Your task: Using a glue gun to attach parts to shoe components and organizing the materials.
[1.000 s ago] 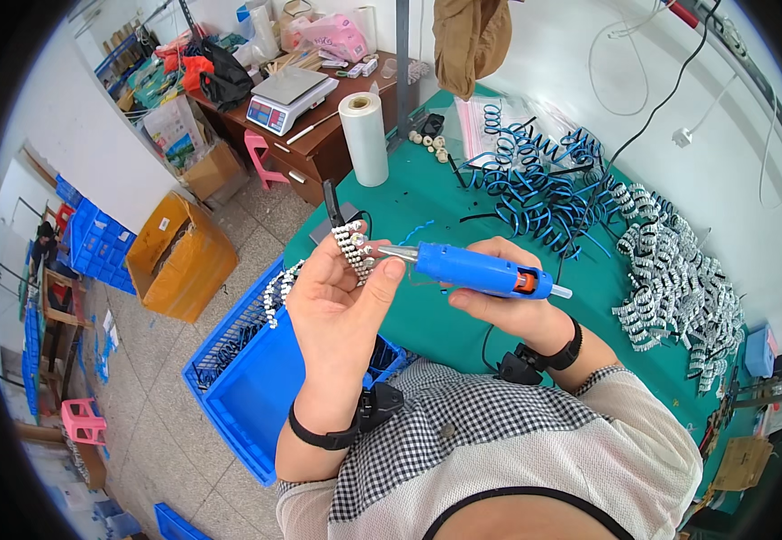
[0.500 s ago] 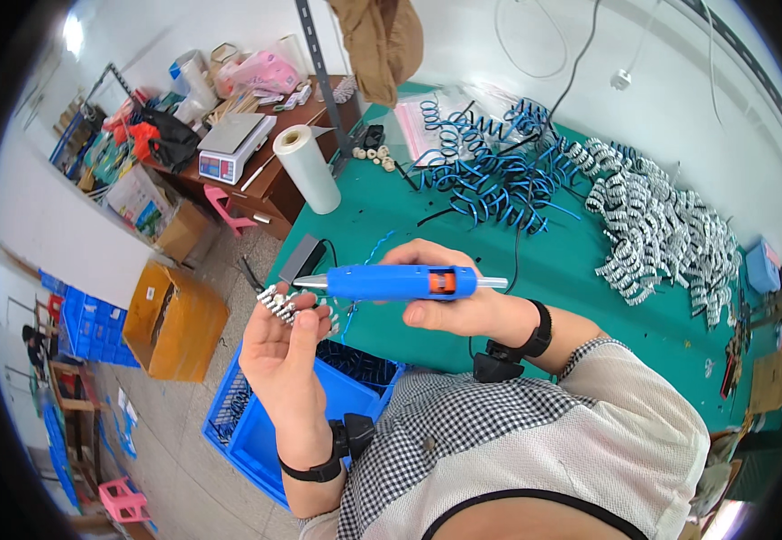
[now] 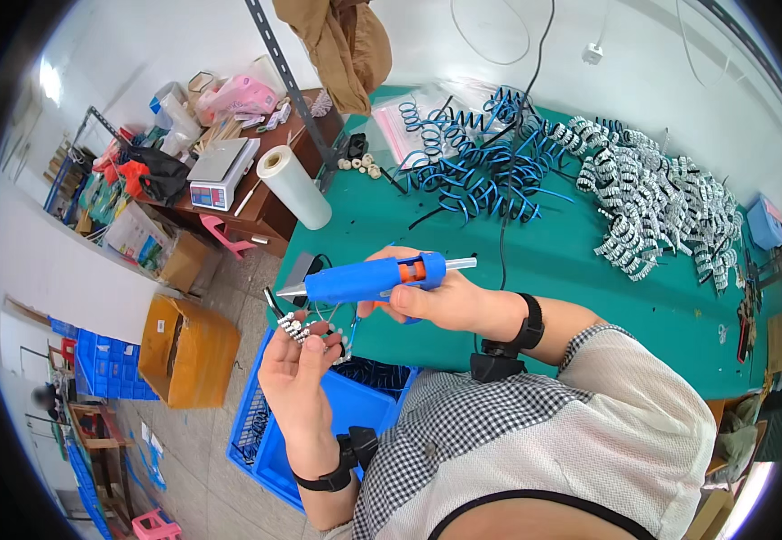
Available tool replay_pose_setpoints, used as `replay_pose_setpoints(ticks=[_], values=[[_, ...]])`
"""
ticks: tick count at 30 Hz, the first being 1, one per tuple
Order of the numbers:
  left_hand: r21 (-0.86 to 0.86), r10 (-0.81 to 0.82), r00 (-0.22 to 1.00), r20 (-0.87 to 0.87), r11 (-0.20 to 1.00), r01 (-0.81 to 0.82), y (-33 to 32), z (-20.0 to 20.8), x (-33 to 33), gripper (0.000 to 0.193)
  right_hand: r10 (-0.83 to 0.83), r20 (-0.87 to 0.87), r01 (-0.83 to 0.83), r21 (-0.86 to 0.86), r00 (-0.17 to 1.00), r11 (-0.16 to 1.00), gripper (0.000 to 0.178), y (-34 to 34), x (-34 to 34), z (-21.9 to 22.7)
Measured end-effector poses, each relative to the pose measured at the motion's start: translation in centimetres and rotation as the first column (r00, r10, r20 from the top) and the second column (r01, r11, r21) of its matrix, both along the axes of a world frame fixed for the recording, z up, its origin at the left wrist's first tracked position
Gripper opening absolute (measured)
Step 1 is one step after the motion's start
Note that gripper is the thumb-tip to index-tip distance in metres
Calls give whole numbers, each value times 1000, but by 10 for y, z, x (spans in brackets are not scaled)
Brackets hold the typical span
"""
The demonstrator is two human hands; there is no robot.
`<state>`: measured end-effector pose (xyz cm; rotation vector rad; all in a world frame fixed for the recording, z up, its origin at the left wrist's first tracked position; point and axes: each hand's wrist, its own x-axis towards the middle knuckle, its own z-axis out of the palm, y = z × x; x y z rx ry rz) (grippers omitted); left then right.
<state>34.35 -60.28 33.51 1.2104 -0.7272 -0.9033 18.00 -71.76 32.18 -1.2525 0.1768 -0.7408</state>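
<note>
A blue glue gun [image 3: 355,282] is gripped in my right hand [image 3: 452,302]. A pale stick juts from its back end, and orange shows through the slot in its body. Its metal nozzle points left, just above a short black-and-white spiral coil [image 3: 293,328]. My left hand [image 3: 293,387] pinches that coil between thumb and fingers, palm up. Whether the nozzle touches the coil, I cannot tell. More of the striped coil hangs on the right side of my left fingers.
On the green table [image 3: 571,324] lie tangled blue-and-black coils [image 3: 499,171] and a big heap of black-and-white coils [image 3: 665,202]. A white film roll [image 3: 293,187] stands at the table's left edge. Blue crates [image 3: 269,454] sit below my left hand. A black cable [image 3: 505,243] crosses the table.
The glue gun's nozzle has tipped slightly downward and the gun has shifted left over the table. My left hand still holds the coil. The whole view has turned a little.
</note>
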Motion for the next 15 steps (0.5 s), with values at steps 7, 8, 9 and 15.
replay_pose_setpoints(ticks=[7,8,9,15], values=[[52,-28,999,-17,998,29,1,-9,6,33,-36,-23,37,37,999,999,40,-6,-1,-9],[60,-17,1000,-24,998,18,2,-11,7,32,-42,-26,43,38,999,998,40,-7,-2,-11],[63,-22,999,-27,998,24,2,-12,9,32,-41,-41,43,55,998,998,39,-9,-2,-14],[120,13,999,-40,993,-8,11,-26,21,30,-47,-240,85,153,970,985,36,-30,-15,-50]])
